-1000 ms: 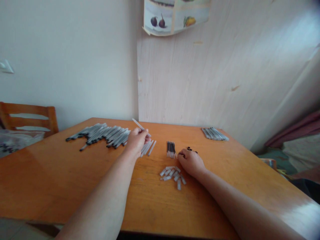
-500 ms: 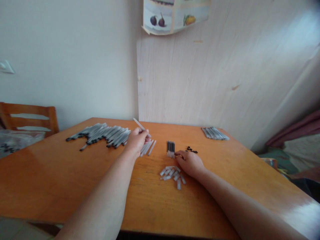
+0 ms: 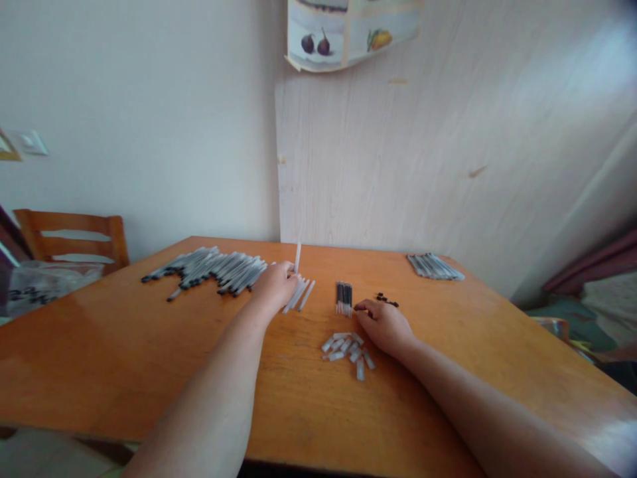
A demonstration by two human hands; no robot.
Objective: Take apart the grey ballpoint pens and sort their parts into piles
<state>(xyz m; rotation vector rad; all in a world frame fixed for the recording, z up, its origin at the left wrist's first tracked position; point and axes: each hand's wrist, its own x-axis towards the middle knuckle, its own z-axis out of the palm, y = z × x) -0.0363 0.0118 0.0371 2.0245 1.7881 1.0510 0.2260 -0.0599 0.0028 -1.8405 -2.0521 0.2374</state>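
Note:
My left hand [image 3: 279, 284] is closed in a pinch on a clear pen barrel [image 3: 298, 257] that stands nearly upright. Below it, several loose clear barrels [image 3: 306, 295] lie side by side. My right hand [image 3: 385, 325] rests on the table with its fingers curled inward. Its fingertips are at the lower right end of a row of dark ink refills [image 3: 344, 295]; whatever is between them is hidden. Short translucent pen caps [image 3: 343, 346] lie in a loose heap in front of that hand. Small black plugs [image 3: 387, 300] lie just beyond it.
A wide pile of pens [image 3: 219, 267] with black ends covers the back left of the wooden table [image 3: 298, 398]. A neat row of pens [image 3: 434, 265] lies at the back right. A wooden chair [image 3: 74, 222] and a plastic bag [image 3: 50, 285] are beyond the left edge.
The barrel in my left hand has turned from leaning left to nearly upright. My right hand has stayed by the refills. The view has shifted slightly.

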